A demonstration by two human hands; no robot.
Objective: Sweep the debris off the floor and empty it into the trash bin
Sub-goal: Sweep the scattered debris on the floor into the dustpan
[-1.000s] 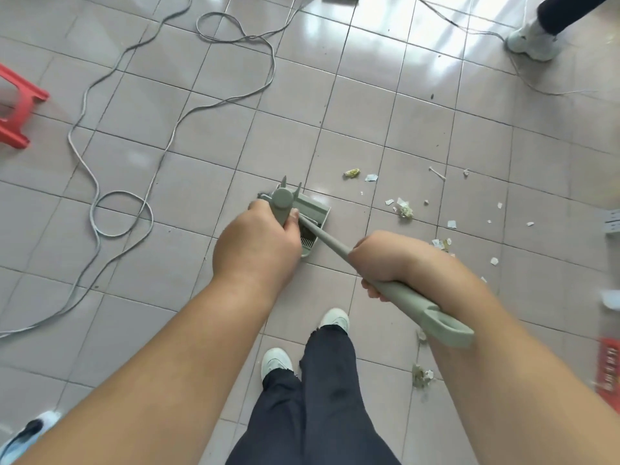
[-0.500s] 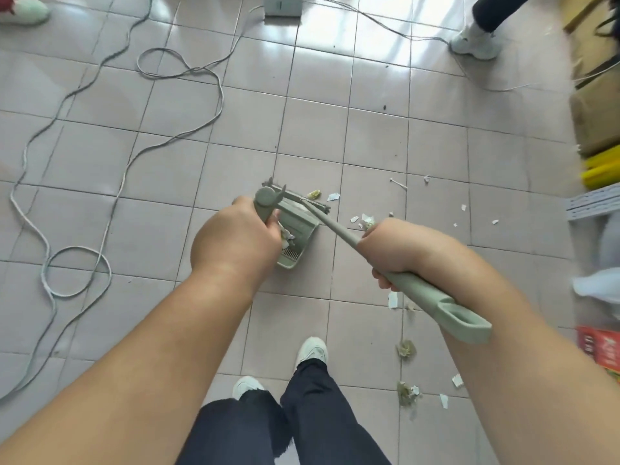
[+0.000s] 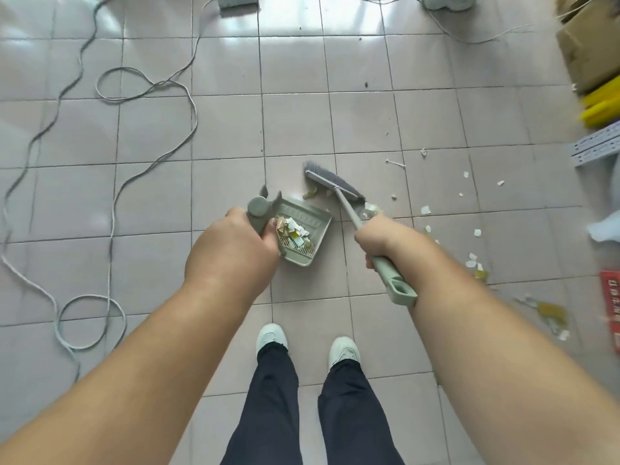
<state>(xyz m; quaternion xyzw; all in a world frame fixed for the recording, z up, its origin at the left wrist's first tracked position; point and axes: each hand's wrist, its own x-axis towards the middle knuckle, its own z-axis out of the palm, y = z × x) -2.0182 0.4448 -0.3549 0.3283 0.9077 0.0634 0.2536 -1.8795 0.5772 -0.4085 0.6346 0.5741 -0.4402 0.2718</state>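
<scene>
My left hand [image 3: 231,251] grips the handle of a grey-green dustpan [image 3: 308,226] that holds a pile of paper scraps [image 3: 291,233]. My right hand [image 3: 382,238] grips the shaft of a matching broom; its grey brush head [image 3: 330,181] rests on the tiles just beyond the pan's right side. A few scraps lie at the brush [image 3: 312,193]. More white and yellow debris [image 3: 474,260] is scattered on the floor to the right. No trash bin shows in this view.
A long grey cable [image 3: 110,169] loops over the floor at left. A cardboard box [image 3: 590,52], yellow items and a grey rail stand at the right edge, with a red pack [image 3: 612,310] lower down. My white shoes [image 3: 271,337] are below the pan.
The broom head has come out of the pan to its right side. The pan now shows scraps inside. The view has shifted to the right.
</scene>
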